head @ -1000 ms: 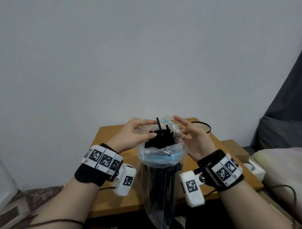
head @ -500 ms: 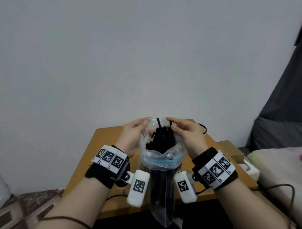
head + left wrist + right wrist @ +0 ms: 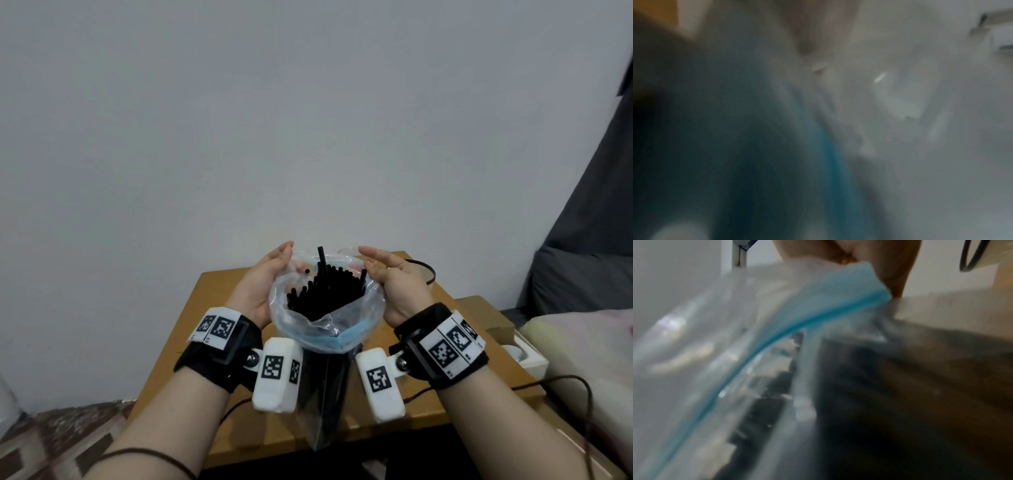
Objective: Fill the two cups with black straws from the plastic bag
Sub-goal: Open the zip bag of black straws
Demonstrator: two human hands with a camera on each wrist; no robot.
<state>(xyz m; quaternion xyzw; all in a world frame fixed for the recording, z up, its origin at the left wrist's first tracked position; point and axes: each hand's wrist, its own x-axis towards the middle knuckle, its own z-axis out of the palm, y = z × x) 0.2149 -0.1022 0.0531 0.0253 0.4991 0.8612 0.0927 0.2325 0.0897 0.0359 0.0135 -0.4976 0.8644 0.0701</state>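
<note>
Now spreading wider apart than half a second ago, left hand (image 3: 262, 286) and right hand (image 3: 394, 284), both gripping the rim of the plastic bag (image 3: 325, 329) and holding its mouth open. Standing upright inside the bag, black straws (image 3: 325, 291), one sticking up above the others. Hanging above the wooden table (image 3: 442, 308). Showing only blur, the left wrist view.

straws (image 3: 325, 291) in bag (image 3: 322, 329), hands flanking

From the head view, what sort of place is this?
Probably a room at home, maybe a bedroom: a small wooden table against a plain wall, soft pale bedding at right, patterned floor below.
</note>
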